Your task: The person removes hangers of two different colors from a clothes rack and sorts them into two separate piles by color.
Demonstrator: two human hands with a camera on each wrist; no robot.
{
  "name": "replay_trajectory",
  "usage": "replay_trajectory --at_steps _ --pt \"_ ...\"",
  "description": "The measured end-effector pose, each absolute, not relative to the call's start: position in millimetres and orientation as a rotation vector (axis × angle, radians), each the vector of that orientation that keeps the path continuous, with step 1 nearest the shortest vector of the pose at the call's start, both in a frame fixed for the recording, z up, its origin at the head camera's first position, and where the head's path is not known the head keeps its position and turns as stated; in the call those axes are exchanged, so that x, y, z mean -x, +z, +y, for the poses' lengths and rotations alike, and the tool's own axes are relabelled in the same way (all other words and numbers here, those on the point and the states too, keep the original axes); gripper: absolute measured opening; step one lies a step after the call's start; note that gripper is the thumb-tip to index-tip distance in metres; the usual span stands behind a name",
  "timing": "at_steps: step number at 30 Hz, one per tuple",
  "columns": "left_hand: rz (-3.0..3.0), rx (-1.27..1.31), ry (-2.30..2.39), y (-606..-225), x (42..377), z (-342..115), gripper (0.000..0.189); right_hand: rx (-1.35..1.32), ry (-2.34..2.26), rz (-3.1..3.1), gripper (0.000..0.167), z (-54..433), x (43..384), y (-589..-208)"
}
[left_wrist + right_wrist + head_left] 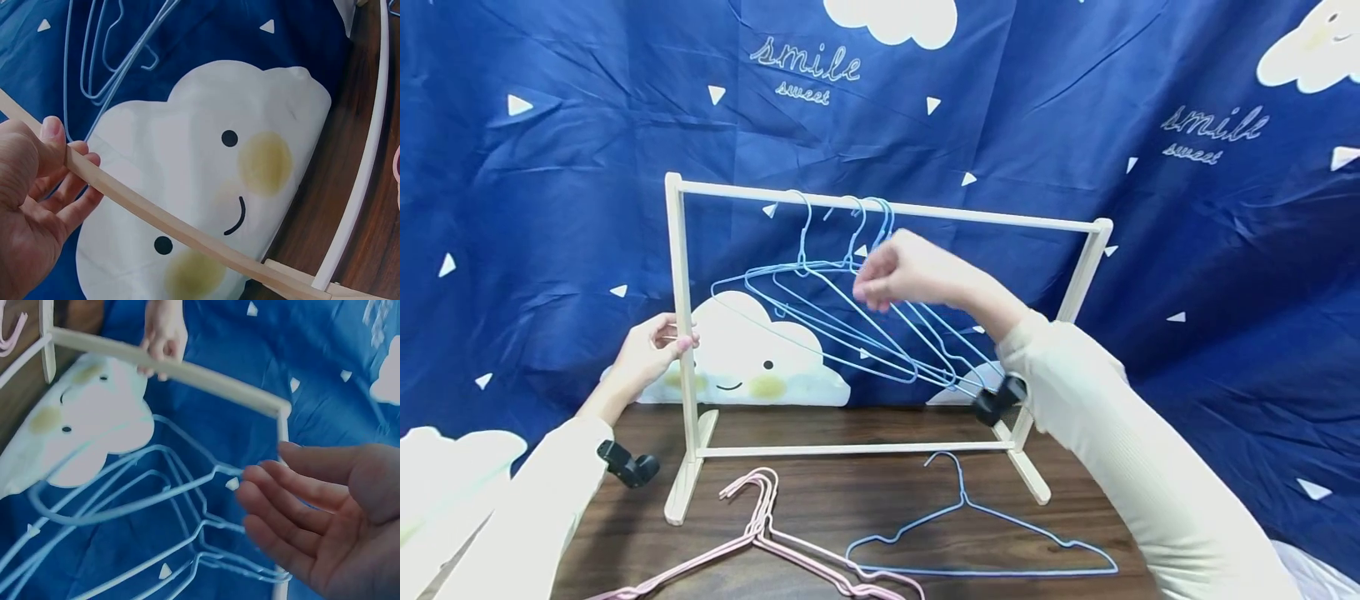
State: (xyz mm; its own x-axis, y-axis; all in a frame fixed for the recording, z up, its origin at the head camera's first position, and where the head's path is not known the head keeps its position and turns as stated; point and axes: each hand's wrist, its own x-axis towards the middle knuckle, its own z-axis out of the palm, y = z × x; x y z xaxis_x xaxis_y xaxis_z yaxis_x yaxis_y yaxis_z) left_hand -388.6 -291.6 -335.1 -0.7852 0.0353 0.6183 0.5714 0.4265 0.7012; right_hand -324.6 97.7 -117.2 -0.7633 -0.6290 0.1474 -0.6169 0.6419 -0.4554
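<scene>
My left hand (643, 354) grips the left post (679, 267) of a pale wooden rack, thumb on the near side and fingers behind, as the left wrist view also shows. Several blue wire hangers (144, 500) hang by their hooks from the rack's top bar (985, 217). In front of them is my right hand (904, 271), its fingers loosely bent. In the right wrist view this hand's fingertips (255, 530) are close beside the hanger wires, with nothing held; whether they touch cannot be told. The head view hides parts of the hangers behind this hand and forearm.
A blue hanger (985, 572) lies flat on the dark wooden table (820, 425) before the rack. Several pink hangers (700, 557) lie stacked at the front left, close to it. A low crossbar (850, 450) joins the rack's feet. Behind hangs a blue cloud-print curtain (587, 208).
</scene>
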Motion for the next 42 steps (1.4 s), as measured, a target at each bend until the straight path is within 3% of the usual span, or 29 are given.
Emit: replay_trajectory --at_steps 7,19,32,42 --pt "-2.169 0.506 -1.341 -340.9 390.0 -290.4 0.027 0.872 -0.914 2.96 0.017 63.8 364.1 -117.4" --pt "-2.177 0.519 -1.368 -339.5 387.6 -282.2 0.028 0.76 -0.845 3.118 0.017 17.4 395.1 -134.9" --pt "-2.192 0.502 -1.366 -336.2 388.3 -281.9 0.029 0.595 -1.156 3.0 0.012 5.9 405.0 -146.3" --pt "-2.169 0.504 -1.366 -333.8 385.9 -291.0 0.029 0.628 -1.418 2.92 0.014 6.2 399.6 -128.0"
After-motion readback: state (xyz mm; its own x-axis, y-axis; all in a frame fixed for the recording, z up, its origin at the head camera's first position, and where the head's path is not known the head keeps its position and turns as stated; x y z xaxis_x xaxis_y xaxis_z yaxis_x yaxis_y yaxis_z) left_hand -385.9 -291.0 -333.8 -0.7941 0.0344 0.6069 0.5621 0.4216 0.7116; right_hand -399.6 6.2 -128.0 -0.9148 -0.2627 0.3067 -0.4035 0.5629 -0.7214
